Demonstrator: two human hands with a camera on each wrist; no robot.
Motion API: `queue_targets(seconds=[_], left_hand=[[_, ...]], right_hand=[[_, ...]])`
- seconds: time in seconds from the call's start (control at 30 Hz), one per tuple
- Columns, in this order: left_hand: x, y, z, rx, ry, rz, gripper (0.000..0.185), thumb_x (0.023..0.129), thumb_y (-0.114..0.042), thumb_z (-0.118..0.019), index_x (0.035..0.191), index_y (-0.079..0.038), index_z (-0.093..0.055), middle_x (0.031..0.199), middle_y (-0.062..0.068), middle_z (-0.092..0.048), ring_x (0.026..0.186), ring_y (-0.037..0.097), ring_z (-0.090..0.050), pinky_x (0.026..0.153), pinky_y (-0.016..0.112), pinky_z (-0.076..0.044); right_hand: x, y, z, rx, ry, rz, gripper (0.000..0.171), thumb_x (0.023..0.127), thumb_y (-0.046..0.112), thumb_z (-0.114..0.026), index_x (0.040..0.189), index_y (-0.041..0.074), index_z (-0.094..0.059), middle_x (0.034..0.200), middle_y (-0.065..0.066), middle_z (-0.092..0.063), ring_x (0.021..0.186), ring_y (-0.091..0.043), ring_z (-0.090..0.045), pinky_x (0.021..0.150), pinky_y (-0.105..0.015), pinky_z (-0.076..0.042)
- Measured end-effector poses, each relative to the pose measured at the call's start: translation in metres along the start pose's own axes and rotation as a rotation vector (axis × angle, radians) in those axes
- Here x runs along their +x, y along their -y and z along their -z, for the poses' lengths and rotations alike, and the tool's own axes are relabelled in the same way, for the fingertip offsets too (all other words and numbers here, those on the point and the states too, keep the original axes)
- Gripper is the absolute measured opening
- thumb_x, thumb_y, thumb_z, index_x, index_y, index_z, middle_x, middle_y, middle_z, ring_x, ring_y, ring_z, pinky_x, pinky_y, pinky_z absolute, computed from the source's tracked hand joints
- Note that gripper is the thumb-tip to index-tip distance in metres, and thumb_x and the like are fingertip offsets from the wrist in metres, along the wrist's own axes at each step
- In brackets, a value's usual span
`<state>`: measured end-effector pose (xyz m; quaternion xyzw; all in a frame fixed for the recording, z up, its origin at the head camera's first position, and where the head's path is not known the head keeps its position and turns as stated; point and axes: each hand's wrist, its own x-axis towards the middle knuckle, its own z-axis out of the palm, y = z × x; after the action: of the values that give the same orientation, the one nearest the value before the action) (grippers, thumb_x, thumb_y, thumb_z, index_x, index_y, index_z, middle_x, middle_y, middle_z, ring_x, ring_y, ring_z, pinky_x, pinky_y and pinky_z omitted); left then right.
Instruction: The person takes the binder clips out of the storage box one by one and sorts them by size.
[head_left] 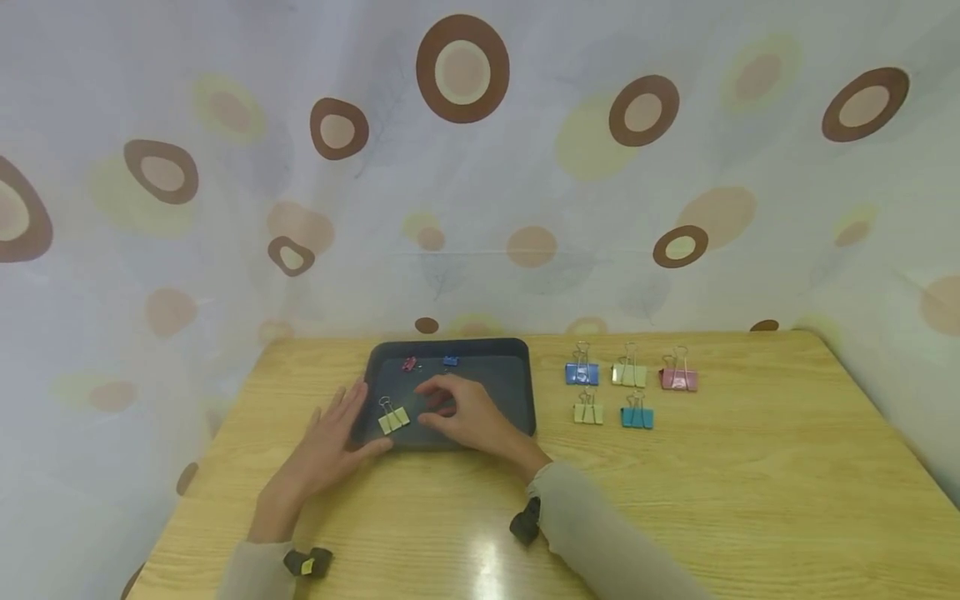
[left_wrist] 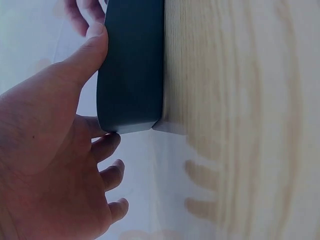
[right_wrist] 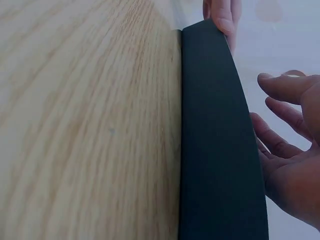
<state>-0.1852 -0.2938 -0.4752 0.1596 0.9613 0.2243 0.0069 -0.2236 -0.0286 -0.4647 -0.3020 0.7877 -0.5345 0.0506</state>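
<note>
— Two hands are at the dark tray (head_left: 517, 392) in the head view, right?

— Yes. The left hand (head_left: 330, 442) lies flat on the wooden table (head_left: 750, 500) with its fingers spread and straight, the thumb along the tray's near left corner. It pinches nothing. The right hand (head_left: 468, 417) is over the tray's floor, fingers loosely bent, thumb and forefinger close together; whether they pinch anything I cannot tell.

— And what lies in the tray?

— A yellow binder clip (head_left: 393, 417) lies between the two hands, just beside the left fingertips. A small red clip (head_left: 408, 363) and a small blue clip (head_left: 451, 361) lie near the far wall. To the right of the tray, five larger clips sit on the table in two rows: a blue clip (head_left: 582, 372), a pale green clip (head_left: 628, 374) and a pink clip (head_left: 678, 378) behind, a yellow-green clip (head_left: 588, 412) and a teal clip (head_left: 637, 416) in front.

— The left wrist view?

— The left hand (left_wrist: 55, 165) sits against the tray's (left_wrist: 132, 65) outer corner, thumb stretched along the wall, the other fingers relaxed beside it on the table (left_wrist: 240, 125).

— The right wrist view?

— The tray's wall (right_wrist: 217, 150) runs up the middle, table (right_wrist: 85, 125) on one side. The right hand (right_wrist: 292, 165) hovers over the tray side, fingers gently curved and apart, holding nothing I can see. The left hand's fingertip (right_wrist: 223, 17) touches the tray's far end.
</note>
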Motion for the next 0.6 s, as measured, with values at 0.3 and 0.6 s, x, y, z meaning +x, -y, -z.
queue_targets(seconds=[0.3,0.6], left_hand=[[0.001,0.004,-0.004,-0.003,0.005,-0.002,0.1,0.095,-0.059,-0.065,0.163,-0.001,-0.021,0.169,0.017,-0.018,0.154,0.047,-0.012,0.118,0.073,-0.008],[0.0,0.002,-0.003,-0.019,0.006,0.006,0.1,0.095,-0.058,-0.065,0.163,0.0,-0.02,0.17,0.017,-0.017,0.154,0.046,-0.01,0.117,0.073,-0.008]], right_hand=[[0.024,-0.011,-0.022,-0.11,0.055,-0.001,0.038,0.089,0.002,-0.079,0.126,-0.001,-0.067,0.122,-0.018,-0.068,0.105,-0.031,-0.068,0.086,-0.028,-0.059],[0.037,-0.021,-0.036,-0.22,0.092,-0.055,0.033,0.087,0.006,-0.082,0.118,0.006,-0.071,0.115,-0.008,-0.07,0.103,-0.023,-0.067,0.088,-0.026,-0.056]])
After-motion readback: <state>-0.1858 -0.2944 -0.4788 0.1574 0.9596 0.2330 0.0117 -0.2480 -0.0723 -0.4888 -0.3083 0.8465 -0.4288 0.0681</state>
